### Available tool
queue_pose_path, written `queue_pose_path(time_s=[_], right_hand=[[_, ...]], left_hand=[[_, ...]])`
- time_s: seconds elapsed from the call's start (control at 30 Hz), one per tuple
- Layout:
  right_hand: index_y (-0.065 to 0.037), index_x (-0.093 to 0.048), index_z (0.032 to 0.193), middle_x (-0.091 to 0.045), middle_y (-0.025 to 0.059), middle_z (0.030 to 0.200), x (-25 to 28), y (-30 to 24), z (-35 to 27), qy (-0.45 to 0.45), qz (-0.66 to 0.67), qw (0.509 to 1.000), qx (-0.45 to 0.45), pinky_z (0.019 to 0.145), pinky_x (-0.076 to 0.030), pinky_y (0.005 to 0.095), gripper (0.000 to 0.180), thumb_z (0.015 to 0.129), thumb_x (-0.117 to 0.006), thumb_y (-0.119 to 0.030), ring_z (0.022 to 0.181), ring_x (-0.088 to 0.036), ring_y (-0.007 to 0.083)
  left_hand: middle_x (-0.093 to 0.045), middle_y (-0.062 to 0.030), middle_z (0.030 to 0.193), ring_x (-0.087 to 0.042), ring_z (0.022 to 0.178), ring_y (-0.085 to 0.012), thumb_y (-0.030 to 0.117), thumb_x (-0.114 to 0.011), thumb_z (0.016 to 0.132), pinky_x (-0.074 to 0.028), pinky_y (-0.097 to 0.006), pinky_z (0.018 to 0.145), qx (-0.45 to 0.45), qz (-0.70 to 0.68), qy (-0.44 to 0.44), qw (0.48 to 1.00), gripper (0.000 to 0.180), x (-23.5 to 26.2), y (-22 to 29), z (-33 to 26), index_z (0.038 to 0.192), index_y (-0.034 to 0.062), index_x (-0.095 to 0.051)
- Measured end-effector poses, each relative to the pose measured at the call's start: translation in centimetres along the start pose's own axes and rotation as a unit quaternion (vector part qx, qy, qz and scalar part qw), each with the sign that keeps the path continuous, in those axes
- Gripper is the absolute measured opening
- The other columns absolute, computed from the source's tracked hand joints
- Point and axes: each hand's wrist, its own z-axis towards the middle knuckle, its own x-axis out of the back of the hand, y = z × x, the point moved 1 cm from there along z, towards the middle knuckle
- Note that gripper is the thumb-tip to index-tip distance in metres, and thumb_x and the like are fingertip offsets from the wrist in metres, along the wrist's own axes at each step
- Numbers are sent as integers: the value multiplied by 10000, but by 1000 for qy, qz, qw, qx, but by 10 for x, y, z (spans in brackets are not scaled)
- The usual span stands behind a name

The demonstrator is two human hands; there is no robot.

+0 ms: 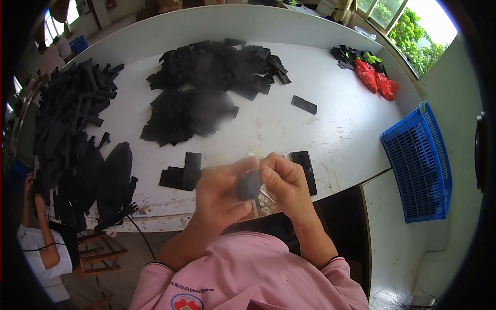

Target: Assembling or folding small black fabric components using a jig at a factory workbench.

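In front of my chest, at the table's near edge, my left hand [219,194] is closed around a small dark, flat piece [249,186], its thumb below and fingers above. My right hand [287,182] pinches with thumb and forefinger at the right side of that piece. Clear, crinkled plastic [267,201], which looks like a small bag, shows shiny between the hands; whether the dark piece lies inside it I cannot tell. Left of my hands are flat black rectangular pieces [192,168]. Another black strip [304,173] lies just beyond my right hand.
Black flat pieces [206,67] are heaped at the table's far middle, and black strips [77,98] pile up on the left. One black piece [304,105] lies alone. Red plastic bags [367,77] sit far right; a blue crate [418,165] stands right. At left, another person's arm [46,243] reaches in.
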Motion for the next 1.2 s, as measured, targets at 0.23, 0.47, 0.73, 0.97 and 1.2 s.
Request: queue_pose_path(time_s=[0.23, 0.47, 0.73, 0.97, 1.2], right_hand=[[-72, -533, 745, -480, -46, 629, 10, 102, -1, 3, 153, 967, -203, 450, -262, 169, 216, 864, -507, -251, 506, -347, 16], [-14, -564, 761, -525, -7, 676, 21, 106, 5, 24, -24, 992, -119, 512, -362, 209, 216, 845, -512, -206, 585, -469, 70], [-26, -570, 807, -534, 79, 753, 8, 40, -4, 37, -368, 907, 200, 547, -422, 281, 249, 723, -626, -253, 698, -548, 226], [-48, -560, 796, -541, 73, 696, 12, 90, -6, -9, -459, 868, 190, 519, -441, 349, 164, 725, -602, -190, 624, -559, 248], [-47, -557, 812, -558, 115, 694, 18, 110, -11, -9, -364, 918, 154, 520, -437, 385, 107, 756, -549, -137, 633, -563, 312]], left_hand=[[-592, -73, 780, -345, 365, -44, 112, -464, 848, -228, -187, 358, 91, -272, -92, 954, 199, 77, -81, 53, 1026, 33, -506], [-589, -81, 813, -541, 704, -124, 31, -541, 805, -439, -204, 616, -301, 439, 94, 841, 238, 47, -40, 42, 1040, 2, -524], [-605, -108, 906, -562, 855, -149, -3, -532, 806, -433, -271, 797, -279, 162, -5, 946, 110, 32, -33, 22, 893, -14, -599], [-600, -63, 869, -558, 805, -123, 17, -554, 793, -445, -260, 757, -252, 103, -34, 962, 132, 38, -58, 36, 918, -6, -586], [-577, -46, 848, -543, 736, -117, 44, -663, 718, -432, -231, 654, -220, 443, -90, 864, 167, 19, -38, 40, 856, 2, -579]])
